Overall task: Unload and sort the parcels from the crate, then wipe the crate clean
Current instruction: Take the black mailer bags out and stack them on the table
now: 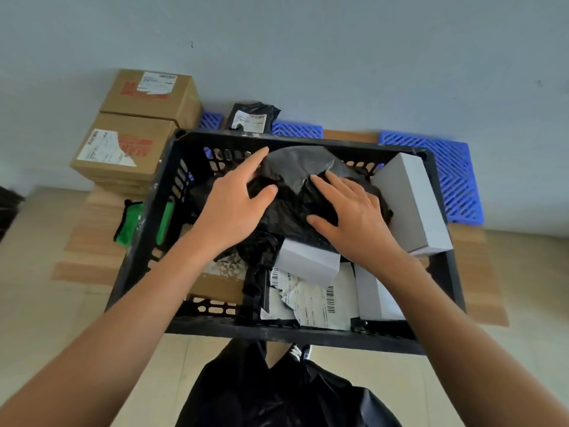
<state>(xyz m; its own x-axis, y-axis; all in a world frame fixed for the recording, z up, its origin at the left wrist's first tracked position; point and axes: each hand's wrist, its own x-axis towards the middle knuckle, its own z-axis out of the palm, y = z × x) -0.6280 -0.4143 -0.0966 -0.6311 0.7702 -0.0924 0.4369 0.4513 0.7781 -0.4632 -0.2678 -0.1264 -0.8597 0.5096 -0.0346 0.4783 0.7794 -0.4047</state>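
Inside the black crate (443, 229), toward its far wall, sits a crumpled black poly mailer (295, 186), and both hands are right on it. Left hand (237, 208) lies on its left flank, fingers spread and straight, index reaching to the far edge. Right hand (354, 217) lies flat on the right flank, fingers splayed, pinching nothing. So the mailer sits squarely between the 2 hands, its long axis running left to right across the crate, neither hand clearly nearer. A 2-handed scoop looks like the call. A tall grey box (412, 201) stands just beside the right hand; white boxes (311, 260) and a labelled mailer (317, 300) lie nearer the body. Beyond the crate, another black mailer (252, 117) and 2 cardboard boxes (129, 143) look already sorted.
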